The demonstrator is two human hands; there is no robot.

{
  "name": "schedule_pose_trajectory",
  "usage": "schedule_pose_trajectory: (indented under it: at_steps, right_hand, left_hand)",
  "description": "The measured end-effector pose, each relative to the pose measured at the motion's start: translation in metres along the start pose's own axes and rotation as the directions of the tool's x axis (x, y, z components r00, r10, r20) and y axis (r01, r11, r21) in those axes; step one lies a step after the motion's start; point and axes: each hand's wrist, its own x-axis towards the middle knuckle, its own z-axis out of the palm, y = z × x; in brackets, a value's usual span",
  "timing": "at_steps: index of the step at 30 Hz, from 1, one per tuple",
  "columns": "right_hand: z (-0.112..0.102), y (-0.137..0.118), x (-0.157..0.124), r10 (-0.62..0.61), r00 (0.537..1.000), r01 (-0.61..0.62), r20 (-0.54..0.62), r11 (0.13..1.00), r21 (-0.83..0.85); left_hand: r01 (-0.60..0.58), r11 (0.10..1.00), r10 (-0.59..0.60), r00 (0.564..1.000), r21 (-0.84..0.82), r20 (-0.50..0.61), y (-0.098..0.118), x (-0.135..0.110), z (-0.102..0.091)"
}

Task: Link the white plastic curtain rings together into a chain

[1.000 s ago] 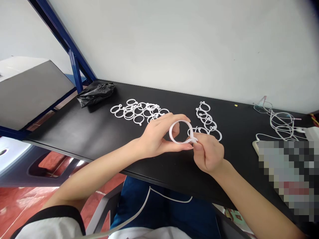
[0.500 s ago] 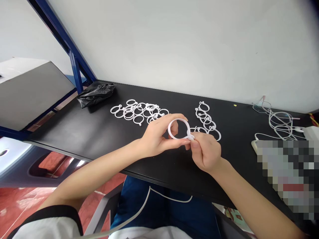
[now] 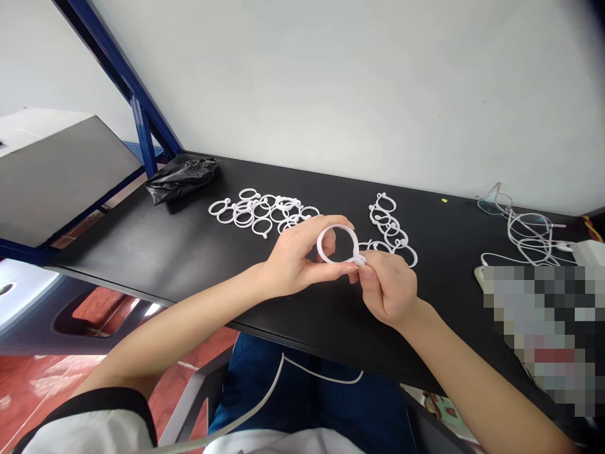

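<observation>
Above the black table [image 3: 321, 315] I hold up a white plastic curtain ring [image 3: 320, 243] with a small eyelet at its lower right. My left hand [image 3: 297, 255] curls around the ring from the left, fingers behind it and thumb along its lower edge. At the eyelet, the thumb and curled fingers of my right hand [image 3: 391, 287] pinch the ring; the fingertips partly hide that spot. Behind my left hand lies a loose pile of similar white rings [image 3: 262, 226]. A second, smaller group of rings [image 3: 387, 234] lies behind my right hand, which covers some of it.
A crumpled black plastic bag [image 3: 182, 180] lies at the far left of the table. To the right are eyeglasses [image 3: 494, 203], a tangled white cable [image 3: 529, 243] and a blurred-out flat object [image 3: 534, 334]. A blue metal post [image 3: 144, 135] rises at the left; a pale wall [image 3: 354, 94] stands behind.
Hardly anything differs: the whole view has shifted very slightly. Both hands keep the same hold on the ring, and the groups of rings on the table are unchanged.
</observation>
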Motion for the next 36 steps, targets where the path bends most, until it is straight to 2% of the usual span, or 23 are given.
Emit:
schedule_pose_trajectory:
  at_steps: [7, 32, 36]
  right_hand:
    - [0.0013, -0.0015, 0.0007, -0.002, 1.000, 0.002, -0.004, 0.999, 0.049]
    - [0.0026, 0.0000, -0.0018, 0.011, 1.000, -0.011, -0.015, 0.999, 0.034]
    - [0.0053, -0.0027, -0.0031, 0.041, 0.997, -0.037, -0.060, 0.998, 0.055]
  left_hand:
    - [0.002, 1.000, -0.002, 1.000, 0.019, 0.010, 0.0004, 0.0004, -0.0006]
    - [0.010, 1.000, -0.010, 1.000, 0.009, 0.023, -0.0004, -0.0003, 0.0000]
    - [-0.006, 1.000, 0.005, 1.000, 0.027, 0.024, 0.0006, 0.0008, 0.0016]
